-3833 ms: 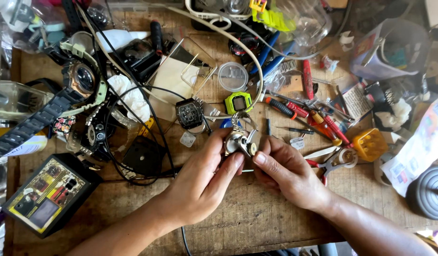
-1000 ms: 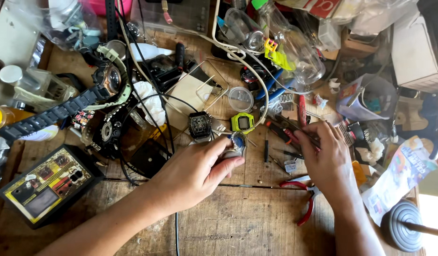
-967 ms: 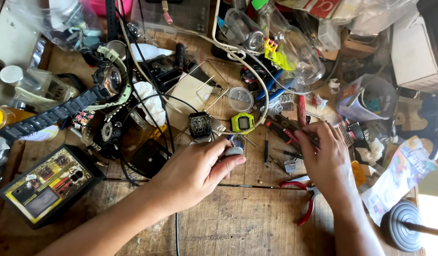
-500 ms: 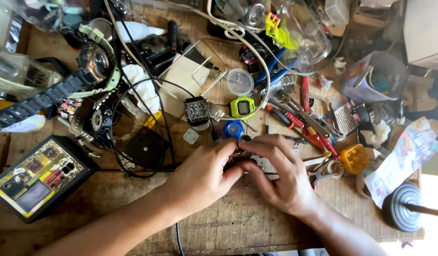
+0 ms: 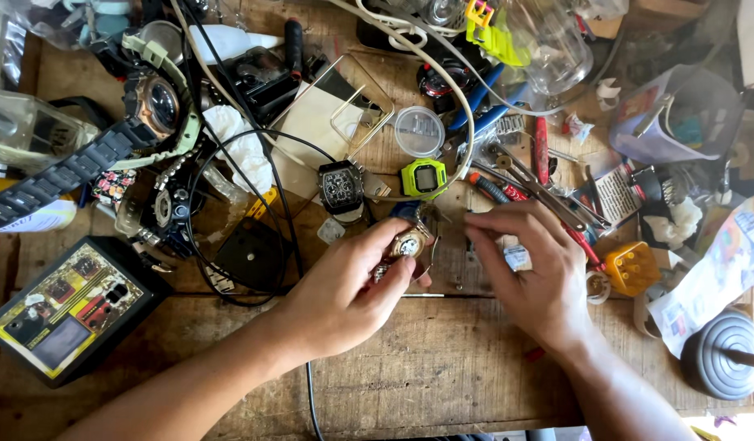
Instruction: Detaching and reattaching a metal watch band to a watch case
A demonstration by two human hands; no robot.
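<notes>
Fingers (image 5: 385,245) of the left hand (image 5: 344,290) pinch a watch (image 5: 408,243); the right hand (image 5: 536,273) hovers loose; the watch could slip into desk (image 5: 442,367) clutter.

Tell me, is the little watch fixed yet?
Not yet, it seems. The left hand holds a small round watch by its metal band, dial facing up, so it is out and in hand. The right hand rests beside it on the wooden table with empty fingers. Pliers and screwdrivers lie untouched, so the work looks unfinished.
</notes>
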